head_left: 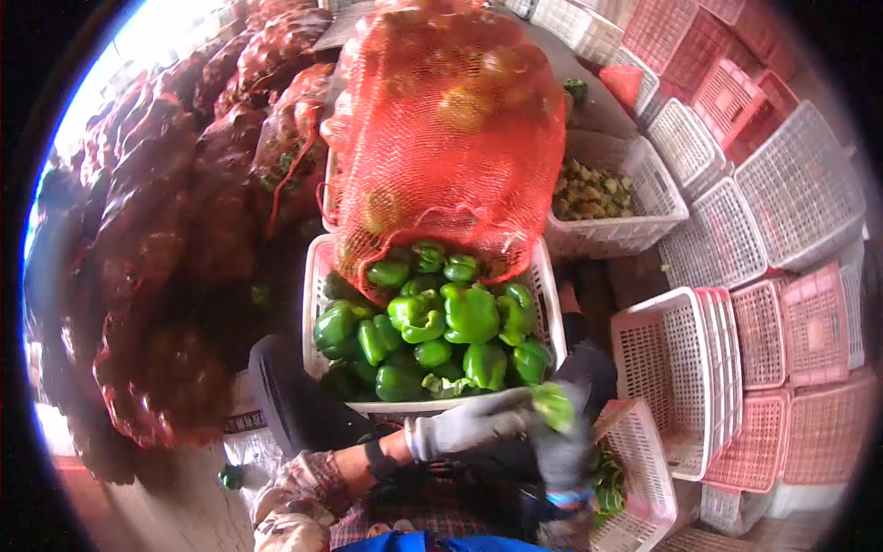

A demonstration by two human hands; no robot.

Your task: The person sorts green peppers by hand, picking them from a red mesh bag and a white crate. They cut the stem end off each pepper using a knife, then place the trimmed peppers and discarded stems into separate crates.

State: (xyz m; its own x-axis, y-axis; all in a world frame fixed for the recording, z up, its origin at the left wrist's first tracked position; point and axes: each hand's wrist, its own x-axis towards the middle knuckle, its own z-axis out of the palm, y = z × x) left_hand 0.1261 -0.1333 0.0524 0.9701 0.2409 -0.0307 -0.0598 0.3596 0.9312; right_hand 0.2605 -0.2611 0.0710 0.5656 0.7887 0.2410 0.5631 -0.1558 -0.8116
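A green bell pepper (552,406), blurred by motion, is between my two hands. My left hand (476,425), in a light grey glove, reaches across to the right with its fingers closed at the pepper's left side. Just below the pepper, my right hand (563,455), in a darker grey glove and smeared by motion, grips it from underneath. In front of me stands a white crate (315,285) full of green bell peppers (471,315). A red mesh sack (451,138) lies over its far side, with its open mouth above the peppers.
Filled mesh sacks (175,239) are piled on the left. At the lower right, a crate (639,451) contains green pieces. Another crate (616,225) holds pale green scraps. Stacked white crates (676,368) and red crates (814,322) line the right side.
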